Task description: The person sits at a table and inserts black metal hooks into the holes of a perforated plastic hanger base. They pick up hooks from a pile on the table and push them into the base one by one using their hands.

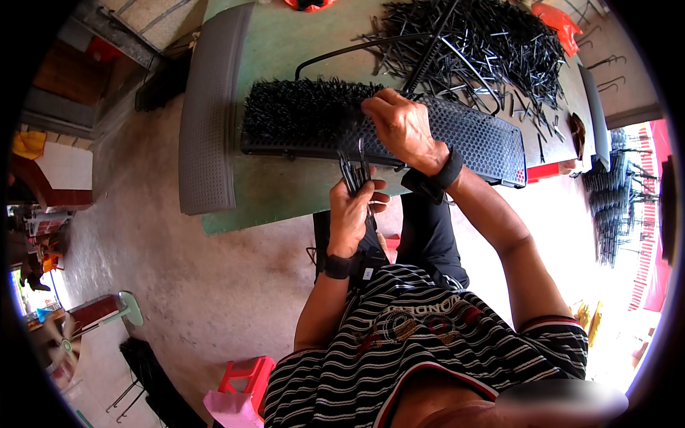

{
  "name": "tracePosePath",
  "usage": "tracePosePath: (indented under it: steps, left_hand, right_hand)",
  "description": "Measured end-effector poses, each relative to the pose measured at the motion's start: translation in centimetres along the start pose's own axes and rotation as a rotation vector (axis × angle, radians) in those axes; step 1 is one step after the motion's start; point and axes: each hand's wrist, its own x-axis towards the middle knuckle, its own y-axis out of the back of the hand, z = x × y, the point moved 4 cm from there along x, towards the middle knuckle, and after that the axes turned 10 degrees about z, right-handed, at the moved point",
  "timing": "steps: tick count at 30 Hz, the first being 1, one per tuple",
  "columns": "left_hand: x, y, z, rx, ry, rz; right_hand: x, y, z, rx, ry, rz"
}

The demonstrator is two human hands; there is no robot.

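A long black perforated panel lies across the near part of the green table. Dense black bristle tufts cover its left part, while the right part shows bare honeycomb holes. My left hand, just below the panel's near edge, is closed round a bundle of thin black strips that point up toward the panel. Over the border between tufts and bare holes, my right hand is pinched, fingertips pointing left. Whatever it pinches is hidden and blurred against the dark tufts.
A large heap of loose black strips covers the far right of the green table. A bent black rod frame rises behind the panel. A grey perforated board stands at the table's left end. A red stool is at lower left.
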Motion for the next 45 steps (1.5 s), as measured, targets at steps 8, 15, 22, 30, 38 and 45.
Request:
tracePosePath:
  steps: [8, 15, 22, 30, 38, 45]
  left_hand:
    - [-0.2, 0.1, 0.1, -0.020, 0.013, -0.023]
    - [-0.6, -0.3, 0.5, -0.135, 0.051, -0.144]
    - [-0.3, -0.1, 0.2, 0.011, -0.018, -0.115]
    - [-0.6, 0.5, 0.1, 0.019, -0.044, -0.100]
    - [-0.8, 1.8, -0.5, -0.041, 0.028, 0.052]
    - [-1.2, 2.3, -0.4, -0.088, 0.004, 0.071]
  right_hand:
    - [0.4, -1.1, 0.4, 0.021, 0.094, -0.150]
    - [-3.3, -2.4, 2.0, 0.713, -0.690, -0.537]
    - [-1.6, -0.3, 1.3, 0.752, -0.859, -0.209]
    - [-1.5, -0.4, 1.8, 0.643, -0.861, -0.053]
    - [0.0, 1.2, 0.6, 0.522, -0.670, 0.218]
    - [-1.2, -0.3, 0.0, 0.419, -0.306, 0.262]
